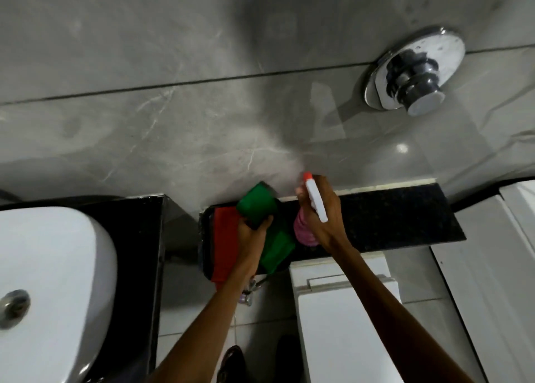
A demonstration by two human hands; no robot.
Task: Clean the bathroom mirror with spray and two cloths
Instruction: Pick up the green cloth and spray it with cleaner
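My right hand (321,217) grips a spray bottle (304,229) with pink liquid, a white trigger head and an orange nozzle, held over the black stone ledge (399,217) with the nozzle toward the grey wall. My left hand (252,232) holds a green cloth (257,203), part of it raised and part hanging down to the ledge. A red cloth (225,238) lies on the ledge's left end and hangs over its front edge. No mirror is visible.
A white washbasin (52,281) sits in a black counter at left. A white toilet cistern (341,310) stands below the ledge. A chrome flush valve (414,72) projects from the grey marble wall at upper right. A white fixture (498,266) fills the right edge.
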